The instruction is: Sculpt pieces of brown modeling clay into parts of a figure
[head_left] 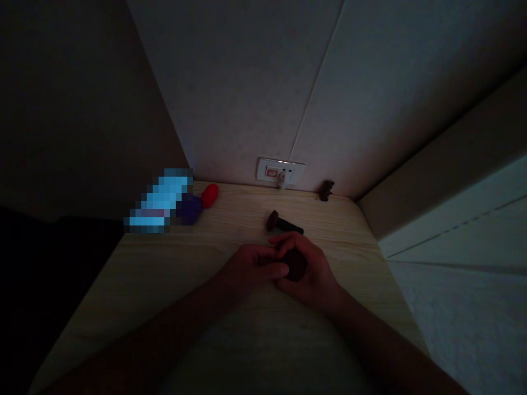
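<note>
Between my hands is a dark brown round piece (pixel 297 265), flat or slightly domed; its material is hard to make out in the dim light. My right hand (pixel 319 277) curls around its right side, thumb below and fingers above. From the left, my left hand (pixel 251 269) is closed on its near edge, with the thumb lying on its face. Just beyond my fingertips lies a small dark object with a black shaft (pixel 289 225) and a reddish-brown round head (pixel 272 220). The fingers' undersides are hidden.
On the wooden tabletop (pixel 164 280), a red lump (pixel 209 196) and a dark blue lump (pixel 190 209) lie beside a pixelated bright screen (pixel 164 197). A small dark brown shape (pixel 326 190) stands near the wall. A wall socket (pixel 280 171) holds a plug. White furniture is at right.
</note>
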Motion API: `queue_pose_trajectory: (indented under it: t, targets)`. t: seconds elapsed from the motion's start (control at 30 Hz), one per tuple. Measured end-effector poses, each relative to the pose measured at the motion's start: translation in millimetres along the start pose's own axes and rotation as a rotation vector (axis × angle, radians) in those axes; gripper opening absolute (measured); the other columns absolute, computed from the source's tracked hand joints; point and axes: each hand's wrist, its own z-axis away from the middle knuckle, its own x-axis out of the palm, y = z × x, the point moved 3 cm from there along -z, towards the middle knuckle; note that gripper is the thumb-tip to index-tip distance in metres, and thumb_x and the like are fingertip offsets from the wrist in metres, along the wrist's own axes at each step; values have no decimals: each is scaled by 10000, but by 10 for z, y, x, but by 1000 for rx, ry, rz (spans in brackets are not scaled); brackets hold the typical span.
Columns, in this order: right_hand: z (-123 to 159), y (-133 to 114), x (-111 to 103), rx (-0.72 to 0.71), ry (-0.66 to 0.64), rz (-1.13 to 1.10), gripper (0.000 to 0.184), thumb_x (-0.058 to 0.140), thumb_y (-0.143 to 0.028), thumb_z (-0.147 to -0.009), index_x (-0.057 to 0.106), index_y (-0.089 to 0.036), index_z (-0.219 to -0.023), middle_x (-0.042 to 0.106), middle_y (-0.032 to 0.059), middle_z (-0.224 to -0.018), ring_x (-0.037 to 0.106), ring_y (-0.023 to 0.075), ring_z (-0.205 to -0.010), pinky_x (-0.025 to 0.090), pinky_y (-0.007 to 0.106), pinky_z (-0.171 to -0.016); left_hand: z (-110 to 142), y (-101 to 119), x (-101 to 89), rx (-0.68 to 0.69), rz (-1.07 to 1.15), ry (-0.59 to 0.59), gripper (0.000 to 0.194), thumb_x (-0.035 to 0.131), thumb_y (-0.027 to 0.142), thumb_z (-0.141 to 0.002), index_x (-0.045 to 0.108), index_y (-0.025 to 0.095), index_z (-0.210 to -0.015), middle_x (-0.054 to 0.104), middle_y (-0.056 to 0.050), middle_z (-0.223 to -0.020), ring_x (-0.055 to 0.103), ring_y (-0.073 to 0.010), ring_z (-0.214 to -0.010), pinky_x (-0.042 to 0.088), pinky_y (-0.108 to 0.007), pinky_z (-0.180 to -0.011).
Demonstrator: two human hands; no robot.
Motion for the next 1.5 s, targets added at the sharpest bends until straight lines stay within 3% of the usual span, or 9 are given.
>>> queue_pose_trajectory:
  t: [0.1, 0.23, 0.33, 0.47, 0.67, 0.87, 1.03, 1.33, 1.5]
  targets:
    - [-10, -29, -22, 9, -10, -10, 362, 800, -117, -672, 598, -237, -947, 652, 87, -1184, 670, 244, -1050, 555, 367, -884, -8, -8, -17, 24, 20, 19, 187, 816, 296, -709, 799, 160, -836, 754, -20, -776, 651, -151, -718, 460, -268, -720]
    - [-43, -53, -49, 31, -182, -91, 440, 878, -185, -675, 638, -239, -1040, 612, 101, -1318, 646, 274, -1191, 543, 402, -980, -22, -46, -52, 8, 29, 12, 218, 826, 288, -670, 788, 144, -829, 753, -31, -776, 665, -171, -721, 481, -291, -723]
    - [-55, -44, -52, 18, -251, -110, 361, 882, -211, -695, 688, -230, -998, 643, 89, -1286, 676, 256, -1139, 548, 394, -967, -32, -54, -71, 24, -46, -3, 216, 826, 286, -651, 781, 132, -796, 745, -33, -767, 659, -176, -719, 474, -290, -703]
    - [-42, -19, -20, -23, -113, -61, 217, 832, -169, -715, 672, -217, -853, 698, 65, -1145, 701, 220, -1000, 555, 358, -878, -39, -53, -52, 32, -43, -23, 200, 825, 284, -662, 784, 138, -792, 739, -15, -761, 643, -154, -713, 457, -268, -707]
    - [1, -45, 2, -77, 46, 32, 279, 841, -173, -703, 657, -225, -906, 672, 74, -1122, 670, 227, -1022, 538, 363, -884, -27, -40, -22, 23, 9, -2, 219, 864, 294, -647, 794, 155, -801, 743, -1, -733, 642, -136, -670, 442, -238, -659]
    - [-29, -61, -56, 81, -206, -234, 414, 888, -207, -674, 624, -231, -992, 551, 99, -1370, 632, 271, -1203, 526, 426, -1011, -10, -16, -34, 43, 5, -60, 206, 845, 260, -659, 798, 151, -827, 771, -24, -795, 688, -170, -729, 487, -257, -683]
    - [-52, -123, -1, -16, -360, -125, 561, 927, -261, -642, 673, -260, -1142, 553, 93, -1410, 557, 296, -1325, 455, 456, -1120, -10, -21, -50, 115, -20, -118, 197, 845, 268, -657, 788, 149, -803, 769, -27, -774, 702, -185, -725, 520, -283, -702]
    - [-9, -98, 77, -85, -36, -25, 274, 835, -136, -630, 636, -221, -799, 712, 64, -1121, 705, 230, -1010, 550, 358, -879, -9, -42, -3, 47, -50, -86, 225, 831, 330, -675, 734, 132, -720, 701, -1, -698, 616, -121, -640, 451, -232, -635]
    - [-38, -103, 57, -53, -136, -74, 435, 923, -255, -618, 669, -227, -970, 672, 83, -1209, 676, 249, -1112, 534, 379, -958, -9, -32, -30, 32, -37, -33, 249, 818, 350, -674, 727, 126, -735, 689, -13, -695, 603, -131, -639, 445, -250, -629]
